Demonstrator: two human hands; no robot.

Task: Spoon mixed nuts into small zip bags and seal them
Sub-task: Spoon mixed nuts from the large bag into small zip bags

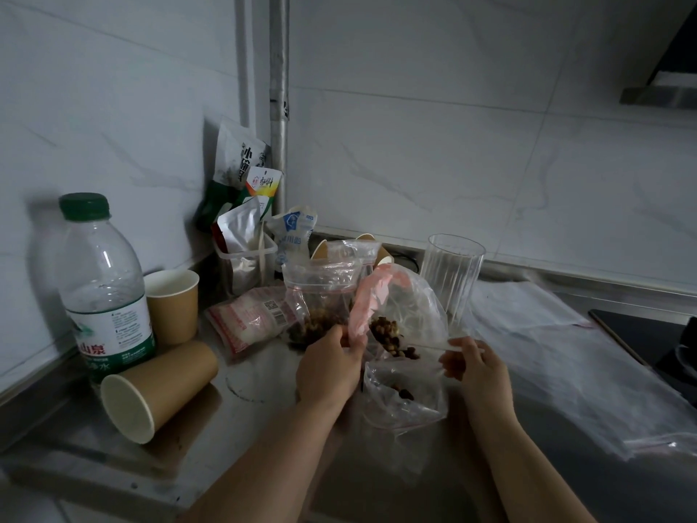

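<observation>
Water bottle (pixel 103 292) at 9 o'clock, paper cup (pixel 160 386) tipped over beside it on tabletop (pixel 245 409). Left hand (pixel 328 368) at centre, fingers pinching pink-edged zip bag (pixel 399 315) holding nuts (pixel 390 335). Right hand (pixel 479 368) at 3 o'clock of it, fingers pinching same bag's rim. Glass (pixel 450 273) at 1 o'clock.

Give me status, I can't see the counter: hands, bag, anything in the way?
Left hand pinches tilted bag of nuts. Right hand pinches small zip bag open below; few nuts inside. Tipped paper cup lies left, apart.
</observation>
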